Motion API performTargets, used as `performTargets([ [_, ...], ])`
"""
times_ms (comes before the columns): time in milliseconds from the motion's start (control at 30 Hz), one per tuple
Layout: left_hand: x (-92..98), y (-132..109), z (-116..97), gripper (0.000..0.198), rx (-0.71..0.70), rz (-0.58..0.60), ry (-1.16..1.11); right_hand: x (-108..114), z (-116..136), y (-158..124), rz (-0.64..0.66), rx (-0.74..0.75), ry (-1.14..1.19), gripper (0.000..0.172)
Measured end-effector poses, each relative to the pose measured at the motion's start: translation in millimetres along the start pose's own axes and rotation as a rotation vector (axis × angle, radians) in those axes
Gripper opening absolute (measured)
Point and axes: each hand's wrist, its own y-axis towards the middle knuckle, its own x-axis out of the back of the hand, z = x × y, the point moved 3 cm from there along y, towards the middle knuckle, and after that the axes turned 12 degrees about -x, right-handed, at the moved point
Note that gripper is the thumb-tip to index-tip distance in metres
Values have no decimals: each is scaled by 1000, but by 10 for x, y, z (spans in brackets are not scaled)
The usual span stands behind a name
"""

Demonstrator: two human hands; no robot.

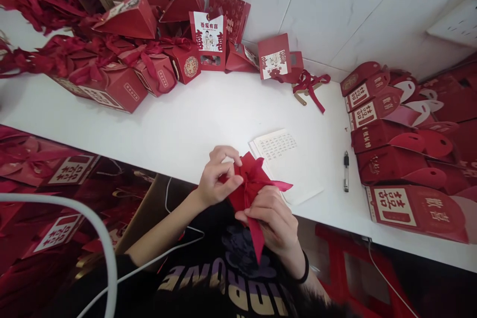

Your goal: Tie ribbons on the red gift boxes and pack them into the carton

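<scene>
A small red gift box [237, 199] is at the table's front edge, close to my body, partly covered by my hands. On its top a red ribbon [256, 171] is gathered at a knot, with one tail pointing right and another hanging down toward my shirt. My left hand [218, 179] has thumb and forefinger curled together at the ribbon's left side, by the knot. Fingers of my right hand [275, 216] are closed round the ribbon on the right side, the hanging tail coming out below them. The fingertips partly hide the knot.
Beyond the box lies an open notebook [278, 146] with handwriting, and a pen [346, 171] to its right. Red boxes [413, 206] line the right side. Ribboned boxes [115, 82] stand along the wall, near a loose ribbon [311, 84]. A white cable [108, 238] curves at lower left.
</scene>
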Motion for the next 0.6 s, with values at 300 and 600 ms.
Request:
performTargets([
  [300,44,448,-141,6,48,165,318,-103,-18,105,32,-38,-269,19],
  [600,-72,267,-157,5,227,288,265,-139,-2,90,-42,-6,-209,15],
])
